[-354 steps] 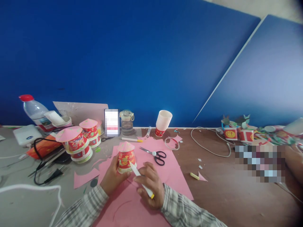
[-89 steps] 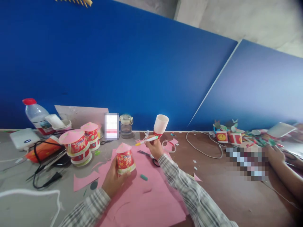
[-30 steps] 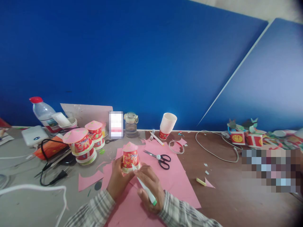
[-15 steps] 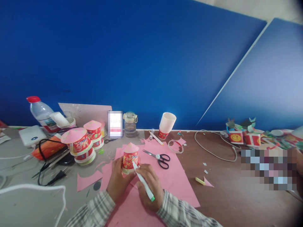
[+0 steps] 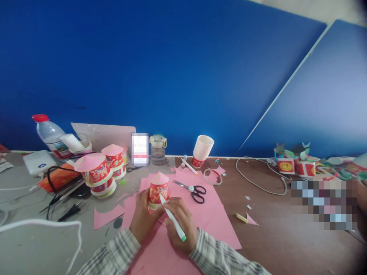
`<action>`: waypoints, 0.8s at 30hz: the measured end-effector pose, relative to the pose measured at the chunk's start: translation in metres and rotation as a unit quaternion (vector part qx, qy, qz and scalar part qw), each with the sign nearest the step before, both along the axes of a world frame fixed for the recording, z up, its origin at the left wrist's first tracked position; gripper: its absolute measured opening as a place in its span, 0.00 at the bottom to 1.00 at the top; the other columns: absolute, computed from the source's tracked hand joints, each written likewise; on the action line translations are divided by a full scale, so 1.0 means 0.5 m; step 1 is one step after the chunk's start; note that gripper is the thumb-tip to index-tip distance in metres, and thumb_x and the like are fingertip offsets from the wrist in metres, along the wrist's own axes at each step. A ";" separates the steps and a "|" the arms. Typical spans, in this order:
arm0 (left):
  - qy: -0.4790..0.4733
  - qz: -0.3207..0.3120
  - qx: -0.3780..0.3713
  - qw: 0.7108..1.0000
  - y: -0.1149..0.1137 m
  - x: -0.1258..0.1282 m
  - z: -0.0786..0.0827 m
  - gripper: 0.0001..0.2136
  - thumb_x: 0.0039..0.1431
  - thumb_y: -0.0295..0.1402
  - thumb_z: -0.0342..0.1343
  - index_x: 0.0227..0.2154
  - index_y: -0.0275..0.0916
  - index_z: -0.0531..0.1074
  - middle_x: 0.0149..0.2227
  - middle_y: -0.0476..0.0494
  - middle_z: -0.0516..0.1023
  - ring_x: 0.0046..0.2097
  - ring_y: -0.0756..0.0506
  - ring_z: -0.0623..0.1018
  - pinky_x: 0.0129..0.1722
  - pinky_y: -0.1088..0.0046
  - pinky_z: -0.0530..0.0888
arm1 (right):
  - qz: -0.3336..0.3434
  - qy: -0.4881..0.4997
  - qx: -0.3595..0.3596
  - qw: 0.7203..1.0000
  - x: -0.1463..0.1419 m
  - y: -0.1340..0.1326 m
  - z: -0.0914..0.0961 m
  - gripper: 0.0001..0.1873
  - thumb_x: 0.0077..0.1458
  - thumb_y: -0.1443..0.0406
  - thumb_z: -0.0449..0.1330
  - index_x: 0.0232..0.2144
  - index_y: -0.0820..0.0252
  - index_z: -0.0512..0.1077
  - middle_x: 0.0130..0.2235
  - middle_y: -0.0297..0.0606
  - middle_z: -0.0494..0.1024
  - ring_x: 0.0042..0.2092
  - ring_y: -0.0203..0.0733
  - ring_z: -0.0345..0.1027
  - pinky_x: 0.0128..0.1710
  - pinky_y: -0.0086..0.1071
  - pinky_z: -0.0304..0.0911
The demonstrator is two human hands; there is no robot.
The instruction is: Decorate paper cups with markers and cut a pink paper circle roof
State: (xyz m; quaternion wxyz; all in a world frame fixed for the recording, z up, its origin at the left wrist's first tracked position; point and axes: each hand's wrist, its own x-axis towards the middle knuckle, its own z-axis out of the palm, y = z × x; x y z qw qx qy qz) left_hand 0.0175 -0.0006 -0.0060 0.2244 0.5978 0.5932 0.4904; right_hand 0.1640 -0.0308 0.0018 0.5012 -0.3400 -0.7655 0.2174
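Observation:
My left hand (image 5: 145, 212) is closed around the lower left side of a red patterned paper cup (image 5: 158, 192) capped with a pink paper cone (image 5: 159, 178). In my right hand (image 5: 180, 221) is a white marker with a green end (image 5: 173, 220), its tip at the front of the cup; I cannot tell whether it touches. Both hands are over pink paper sheets (image 5: 212, 223). Black-handled scissors (image 5: 195, 191) lie open on the paper, right of the cup.
Two cup models with pink cone roofs (image 5: 91, 163) (image 5: 112, 151) stand left. Behind are a glass jar (image 5: 158, 149), a phone (image 5: 140, 149) and stacked paper cups (image 5: 203, 149). Cables (image 5: 69, 212) cross the left side. Decorated cups (image 5: 306, 168) sit right, near a blurred-out patch.
The view has shifted very slightly. My hands, the cup and the marker keep almost the same position, with the marker tip still at the cup's front.

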 end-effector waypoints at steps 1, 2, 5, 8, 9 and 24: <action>-0.001 -0.001 -0.001 1.000 0.000 0.000 0.001 0.26 0.28 0.37 0.62 0.36 0.43 0.64 0.33 0.47 0.67 0.38 0.35 0.68 0.38 0.51 0.67 | -0.002 0.003 0.001 1.000 0.000 0.000 0.001 0.26 0.49 0.72 0.55 0.49 0.43 0.62 0.42 0.37 0.73 0.44 0.51 0.67 0.45 0.44 0.68; -0.001 -0.001 -0.003 1.000 0.000 0.000 0.001 0.26 0.28 0.37 0.62 0.36 0.43 0.64 0.33 0.47 0.67 0.38 0.35 0.68 0.38 0.51 0.67 | -0.004 0.005 -0.001 1.000 0.000 -0.001 0.002 0.26 0.49 0.72 0.55 0.49 0.44 0.62 0.42 0.37 0.73 0.44 0.51 0.67 0.45 0.44 0.68; 0.001 0.000 -0.005 1.000 0.000 0.000 0.002 0.26 0.28 0.36 0.62 0.37 0.44 0.63 0.33 0.47 0.66 0.39 0.35 0.68 0.38 0.51 0.68 | -0.002 0.006 0.003 1.000 -0.001 -0.001 0.003 0.25 0.49 0.72 0.55 0.49 0.45 0.63 0.42 0.38 0.73 0.44 0.51 0.67 0.45 0.43 0.68; 0.001 -0.002 -0.006 1.000 0.000 0.000 0.001 0.26 0.28 0.36 0.62 0.37 0.43 0.63 0.33 0.47 0.66 0.39 0.35 0.68 0.38 0.52 0.68 | 0.006 0.001 0.015 1.000 0.000 0.000 0.000 0.26 0.49 0.72 0.55 0.49 0.45 0.62 0.42 0.39 0.72 0.44 0.51 0.67 0.45 0.44 0.68; 0.002 -0.003 -0.007 1.000 0.000 0.000 0.001 0.26 0.28 0.36 0.62 0.37 0.43 0.63 0.33 0.46 0.67 0.39 0.35 0.68 0.38 0.52 0.67 | 0.003 0.000 0.018 1.000 0.000 0.001 -0.001 0.26 0.49 0.72 0.55 0.50 0.45 0.62 0.42 0.39 0.72 0.44 0.51 0.67 0.46 0.44 0.67; 0.012 0.001 0.002 1.000 0.000 -0.001 -0.002 0.27 0.27 0.38 0.61 0.37 0.42 0.64 0.32 0.47 0.67 0.38 0.36 0.68 0.37 0.53 0.68 | -0.011 -0.017 0.041 0.999 0.002 0.002 -0.001 0.21 0.49 0.71 0.56 0.47 0.55 0.66 0.39 0.40 0.73 0.41 0.49 0.67 0.50 0.48 0.62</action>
